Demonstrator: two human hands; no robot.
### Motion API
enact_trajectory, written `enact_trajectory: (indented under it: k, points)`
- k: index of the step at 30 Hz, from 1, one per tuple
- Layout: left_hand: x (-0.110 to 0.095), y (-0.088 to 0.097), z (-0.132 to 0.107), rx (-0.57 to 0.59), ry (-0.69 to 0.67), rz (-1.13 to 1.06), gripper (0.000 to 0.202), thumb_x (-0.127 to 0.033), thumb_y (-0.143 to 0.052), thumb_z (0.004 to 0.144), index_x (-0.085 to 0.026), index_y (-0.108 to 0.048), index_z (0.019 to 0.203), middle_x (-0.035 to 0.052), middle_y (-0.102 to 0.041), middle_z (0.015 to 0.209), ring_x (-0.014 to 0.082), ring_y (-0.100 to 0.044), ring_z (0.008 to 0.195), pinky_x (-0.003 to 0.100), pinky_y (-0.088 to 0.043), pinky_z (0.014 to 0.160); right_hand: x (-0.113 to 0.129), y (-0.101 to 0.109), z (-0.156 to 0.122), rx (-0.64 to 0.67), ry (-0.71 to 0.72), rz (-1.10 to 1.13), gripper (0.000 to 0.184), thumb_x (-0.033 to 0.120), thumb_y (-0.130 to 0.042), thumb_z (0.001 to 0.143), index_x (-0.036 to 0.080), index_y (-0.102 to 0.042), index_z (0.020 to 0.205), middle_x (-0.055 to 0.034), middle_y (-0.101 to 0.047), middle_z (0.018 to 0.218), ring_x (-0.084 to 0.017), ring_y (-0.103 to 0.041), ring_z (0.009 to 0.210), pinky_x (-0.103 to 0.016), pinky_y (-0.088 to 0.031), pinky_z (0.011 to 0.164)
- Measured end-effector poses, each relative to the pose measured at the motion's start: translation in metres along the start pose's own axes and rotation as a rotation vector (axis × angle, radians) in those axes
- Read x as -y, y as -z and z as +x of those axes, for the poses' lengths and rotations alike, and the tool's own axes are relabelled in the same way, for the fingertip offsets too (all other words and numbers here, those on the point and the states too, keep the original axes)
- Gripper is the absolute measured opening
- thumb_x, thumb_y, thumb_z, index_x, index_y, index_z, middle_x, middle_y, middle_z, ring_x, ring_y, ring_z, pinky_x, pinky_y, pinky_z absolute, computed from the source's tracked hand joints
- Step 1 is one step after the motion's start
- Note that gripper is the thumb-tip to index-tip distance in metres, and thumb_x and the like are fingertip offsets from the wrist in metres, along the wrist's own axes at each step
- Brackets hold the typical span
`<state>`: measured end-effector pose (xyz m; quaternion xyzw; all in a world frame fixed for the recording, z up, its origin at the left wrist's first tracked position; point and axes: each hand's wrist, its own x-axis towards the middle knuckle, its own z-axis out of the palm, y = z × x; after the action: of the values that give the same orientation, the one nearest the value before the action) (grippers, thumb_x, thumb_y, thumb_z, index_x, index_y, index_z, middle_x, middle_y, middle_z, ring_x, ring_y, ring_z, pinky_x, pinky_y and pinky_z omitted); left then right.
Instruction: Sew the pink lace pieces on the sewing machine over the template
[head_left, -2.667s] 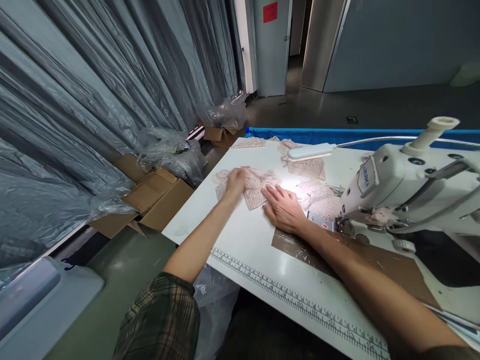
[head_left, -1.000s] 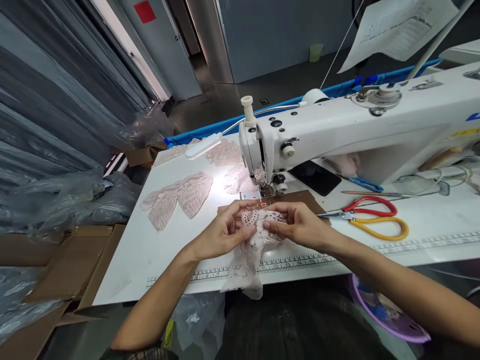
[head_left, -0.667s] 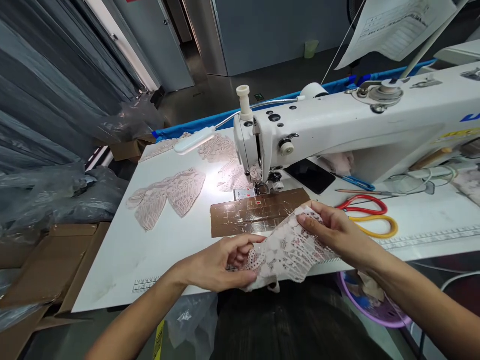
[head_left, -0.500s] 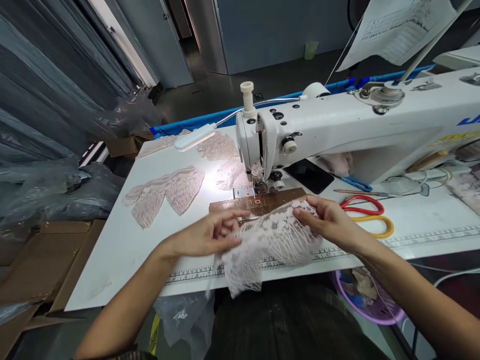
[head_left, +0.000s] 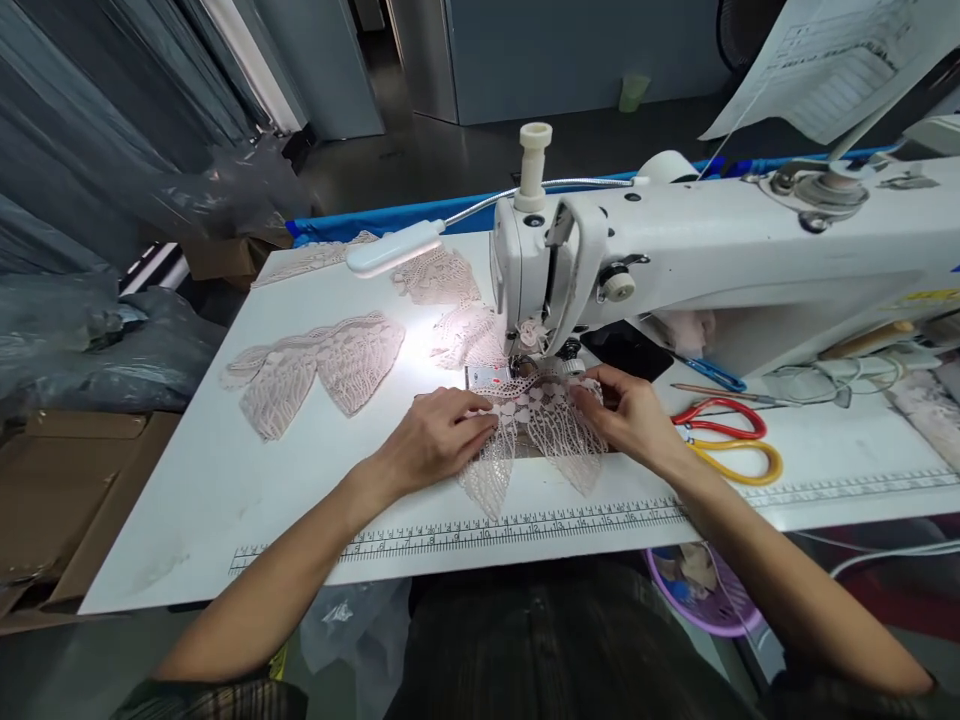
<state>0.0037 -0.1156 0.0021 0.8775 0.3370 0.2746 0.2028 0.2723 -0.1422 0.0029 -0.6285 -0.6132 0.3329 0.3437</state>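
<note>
A pale pink lace piece [head_left: 566, 440] lies spread over the bed of a white sewing machine [head_left: 675, 240], its scalloped upper edge close to the presser foot [head_left: 525, 368]. At its left end my left hand [head_left: 446, 435] pinches the lace, fingers together. My right hand [head_left: 626, 415] grips the upper right corner between thumb and fingers. Two pointed lobes of the lace hang toward the table's front. Behind the needle area lies more pink lace [head_left: 469, 335]. The exact contact of lace and needle is too small to tell.
Another lace piece [head_left: 322, 370] lies on the white table [head_left: 180, 500] at left. Scissors [head_left: 739, 460] with red and yellow handles and a black phone [head_left: 626, 348] are at right. A lamp [head_left: 394, 250] shines from the left. A printed tape measure [head_left: 480, 535] runs along the front edge.
Both hands have brought the lace forward from the table's front edge to the presser foot. The lace, bunched and tilted before, now lies flatter. The view has shifted slightly.
</note>
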Motion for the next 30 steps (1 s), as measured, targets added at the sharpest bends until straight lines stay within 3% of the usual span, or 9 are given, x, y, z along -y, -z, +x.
enact_trajectory:
  k: [2,4,8,11,14,16,21,25,30]
  points:
    - [-0.007,0.001,-0.001,-0.010,0.070,-0.136,0.022,-0.039,-0.064,0.089,-0.020,-0.074,0.097,0.0089,-0.072,0.092,0.0204,-0.066,0.083,0.037,-0.055,0.077,0.009,-0.012,-0.003,0.089,-0.049,0.200,0.034,0.049,-0.061,0.084,0.017,-0.066,0.095,0.0070,-0.041,0.052,-0.009,-0.036,0.044,-0.023,-0.026,0.041]
    - [-0.009,0.005,-0.004,-0.002,0.223,-0.358,0.040,-0.050,-0.061,0.091,-0.016,-0.070,0.111,0.0100,-0.070,0.091,0.0190,-0.066,0.077,0.033,-0.055,0.069,0.021,-0.028,-0.007,0.155,-0.070,0.387,0.039,0.051,-0.065,0.081,0.015,-0.064,0.098,0.0058,-0.048,0.057,-0.008,-0.041,0.045,-0.022,-0.034,0.041]
    - [-0.002,0.013,-0.008,0.089,0.520,-0.801,0.080,-0.074,-0.049,0.086,-0.011,-0.051,0.135,0.0109,-0.066,0.092,0.0189,-0.065,0.068,0.030,-0.054,0.057,0.042,-0.052,-0.006,0.332,-0.007,0.582,0.045,0.052,-0.068,0.080,0.017,-0.064,0.107,-0.0005,-0.064,0.077,-0.011,-0.056,0.059,-0.025,-0.051,0.054]
    - [0.004,0.012,-0.009,0.077,0.632,-0.685,0.083,-0.066,-0.068,0.077,-0.013,-0.049,0.138,0.0054,-0.063,0.084,0.0173,-0.062,0.065,0.028,-0.049,0.057,0.038,-0.047,0.003,0.438,0.130,0.360,0.039,0.046,-0.060,0.089,0.018,-0.066,0.114,-0.0025,-0.068,0.082,-0.014,-0.062,0.069,-0.028,-0.054,0.064]
    - [0.003,0.009,-0.010,0.044,0.666,-0.478,0.074,-0.046,-0.078,0.074,-0.015,-0.052,0.136,0.0034,-0.064,0.082,0.0181,-0.062,0.070,0.026,-0.046,0.060,0.022,-0.031,0.014,0.276,0.301,-0.137,0.030,0.035,-0.050,0.094,0.018,-0.070,0.108,-0.0068,-0.072,0.090,-0.019,-0.065,0.076,-0.033,-0.053,0.073]
    - [0.000,0.010,-0.010,0.047,0.643,-0.402,0.068,-0.043,-0.074,0.077,-0.015,-0.053,0.135,0.0027,-0.064,0.079,0.0191,-0.062,0.070,0.027,-0.045,0.059,0.012,-0.023,0.017,0.192,0.400,-0.329,0.031,0.031,-0.045,0.097,0.019,-0.071,0.110,-0.0092,-0.072,0.099,-0.021,-0.066,0.084,-0.036,-0.052,0.079]
    - [-0.003,0.018,-0.010,0.157,0.640,-0.292,0.066,-0.042,-0.067,0.081,-0.016,-0.049,0.139,0.0019,-0.067,0.080,0.0193,-0.062,0.067,0.027,-0.044,0.057,-0.001,-0.031,0.012,0.231,0.647,-0.507,0.038,0.030,-0.041,0.100,0.020,-0.063,0.130,-0.0139,-0.063,0.110,-0.025,-0.060,0.100,-0.042,-0.051,0.089]
    - [-0.001,0.021,-0.009,0.184,0.672,-0.316,0.070,-0.045,-0.068,0.081,-0.017,-0.044,0.141,0.0049,-0.070,0.093,0.0215,-0.067,0.078,0.030,-0.049,0.063,-0.003,-0.040,0.012,0.211,0.679,-0.621,0.037,0.030,-0.042,0.099,0.022,-0.063,0.129,-0.0142,-0.058,0.107,-0.028,-0.056,0.100,-0.046,-0.051,0.088]
    - [0.004,0.017,-0.010,0.144,0.719,-0.385,0.074,-0.049,-0.070,0.080,-0.016,-0.045,0.140,0.0091,-0.069,0.100,0.0230,-0.068,0.082,0.032,-0.052,0.064,-0.007,-0.037,0.019,0.212,0.669,-0.514,0.039,0.032,-0.042,0.099,0.021,-0.060,0.132,-0.0147,-0.057,0.110,-0.026,-0.055,0.098,-0.045,-0.053,0.085]
